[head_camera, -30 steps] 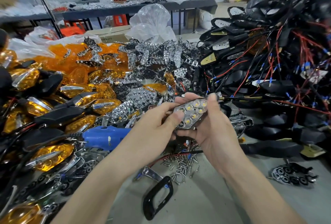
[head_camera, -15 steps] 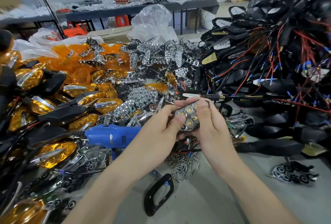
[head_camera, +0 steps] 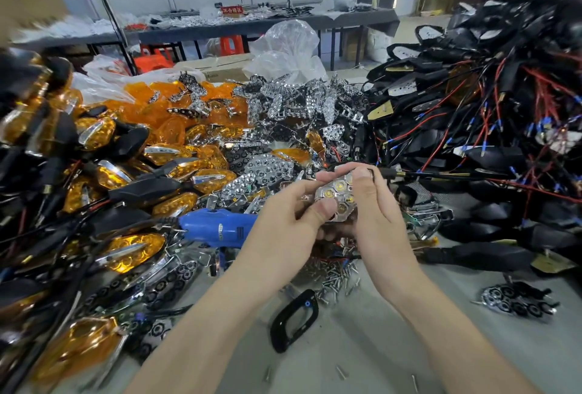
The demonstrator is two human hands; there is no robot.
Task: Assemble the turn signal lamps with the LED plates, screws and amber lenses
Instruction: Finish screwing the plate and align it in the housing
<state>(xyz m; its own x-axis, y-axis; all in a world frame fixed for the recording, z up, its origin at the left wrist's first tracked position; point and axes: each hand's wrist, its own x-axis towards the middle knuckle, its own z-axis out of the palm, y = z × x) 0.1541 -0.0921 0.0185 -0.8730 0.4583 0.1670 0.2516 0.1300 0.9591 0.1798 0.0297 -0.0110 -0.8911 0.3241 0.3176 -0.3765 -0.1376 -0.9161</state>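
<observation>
Between both hands, just above the table's middle, is a turn signal lamp (head_camera: 338, 196) with a chrome LED plate showing yellow LEDs. My left hand (head_camera: 291, 217) pinches its near left edge, thumb pressed on the plate. My right hand (head_camera: 374, 214) grips it from the right, thumb curled over the top; the black housing is mostly hidden behind the fingers. A heap of small screws (head_camera: 335, 277) lies below the hands. Loose amber lenses (head_camera: 170, 113) and chrome LED plates (head_camera: 302, 103) are piled at the back.
Finished amber lamps (head_camera: 132, 250) are stacked on the left. Black housings with red and black wires (head_camera: 491, 129) tower on the right. A blue electric screwdriver (head_camera: 217, 228) lies left of my hands. A black frame part (head_camera: 294, 319) and a chrome plate (head_camera: 516, 302) rest on the grey table.
Both hands turned the lamp, so less of the LED plate shows. My right thumb has slid over its top, and my left thumb now presses lower on it.
</observation>
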